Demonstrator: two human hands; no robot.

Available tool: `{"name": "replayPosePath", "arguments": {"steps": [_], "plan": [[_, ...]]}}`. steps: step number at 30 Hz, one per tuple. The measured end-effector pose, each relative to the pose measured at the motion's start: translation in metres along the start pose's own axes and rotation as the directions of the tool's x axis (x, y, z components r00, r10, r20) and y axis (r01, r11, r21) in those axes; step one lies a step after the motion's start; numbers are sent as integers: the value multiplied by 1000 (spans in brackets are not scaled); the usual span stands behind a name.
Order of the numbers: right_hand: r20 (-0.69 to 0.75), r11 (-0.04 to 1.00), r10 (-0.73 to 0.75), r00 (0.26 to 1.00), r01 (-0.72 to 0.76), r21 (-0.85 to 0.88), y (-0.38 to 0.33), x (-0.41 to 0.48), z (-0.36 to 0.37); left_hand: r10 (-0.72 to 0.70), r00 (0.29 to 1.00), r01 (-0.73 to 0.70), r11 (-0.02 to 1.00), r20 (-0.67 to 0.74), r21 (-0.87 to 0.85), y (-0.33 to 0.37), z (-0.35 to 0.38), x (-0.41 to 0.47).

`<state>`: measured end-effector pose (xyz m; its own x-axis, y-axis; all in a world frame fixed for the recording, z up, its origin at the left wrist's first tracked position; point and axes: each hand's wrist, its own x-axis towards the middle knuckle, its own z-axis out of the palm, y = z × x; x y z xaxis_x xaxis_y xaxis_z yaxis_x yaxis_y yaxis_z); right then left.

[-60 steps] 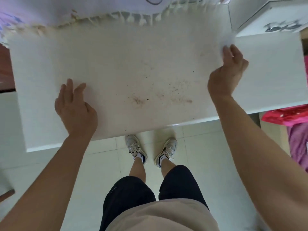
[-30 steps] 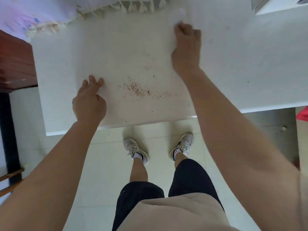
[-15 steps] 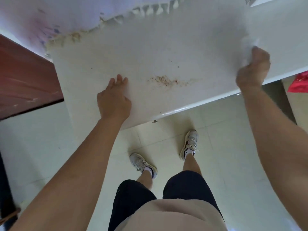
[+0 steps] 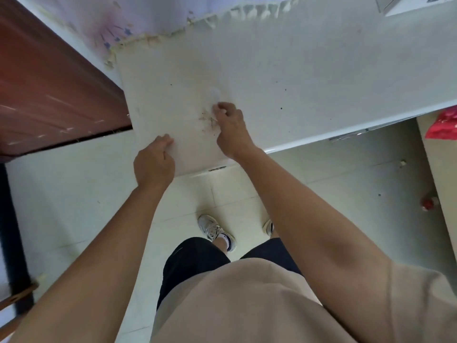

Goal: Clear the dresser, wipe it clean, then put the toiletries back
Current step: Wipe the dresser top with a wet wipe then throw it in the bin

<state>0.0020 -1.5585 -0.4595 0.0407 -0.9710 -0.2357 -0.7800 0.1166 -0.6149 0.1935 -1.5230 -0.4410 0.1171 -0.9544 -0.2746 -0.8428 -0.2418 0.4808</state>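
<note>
The white dresser top [image 4: 284, 70] fills the upper middle of the head view and carries no toiletries. A small heap of brown crumbs and dirt [image 4: 209, 118] lies near its front left part. My right hand [image 4: 231, 127] grips a small white tissue [image 4: 214, 94] just beside that dirt and presses it on the surface. At the dresser's front left corner sits my left hand [image 4: 154, 162], fingers curled over the edge, braced on the top.
A dark red wooden piece of furniture [image 4: 49, 82] stands close on the left. A fringed white cloth [image 4: 153, 18] hangs at the back. A white drawer unit [image 4: 415, 3] sits at top right. A red bag [image 4: 442, 125] lies to the right. My feet stand on pale tiles [image 4: 321, 174].
My right hand swept the tissue from the right part of the top leftward to the dirt patch. My left hand slid back toward the front left corner. The view shifted left.
</note>
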Motion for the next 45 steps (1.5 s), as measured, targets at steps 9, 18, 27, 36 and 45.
{"name": "replayPosePath", "arguments": {"steps": [9,18,27,36,45], "plan": [[-485,967,220,847,-124,221,103,12,-103,-77,987,68,995,-138,-68,-1,16,2],[-383,898,302,873,-395,-194,88,5,-39,-62,978,34,990,-199,-140,-9,26,3],[5,994,38,999,-39,102,-30,5,24,-135,968,90,974,-214,-206,-14,14,-4],[-400,897,373,837,-435,-76,93,6,-61,-194,971,148,947,-140,-285,-42,12,-17],[-30,948,-161,987,146,-282,-58,-5,68,-434,901,332,651,25,-683,-46,-16,-5]]}}
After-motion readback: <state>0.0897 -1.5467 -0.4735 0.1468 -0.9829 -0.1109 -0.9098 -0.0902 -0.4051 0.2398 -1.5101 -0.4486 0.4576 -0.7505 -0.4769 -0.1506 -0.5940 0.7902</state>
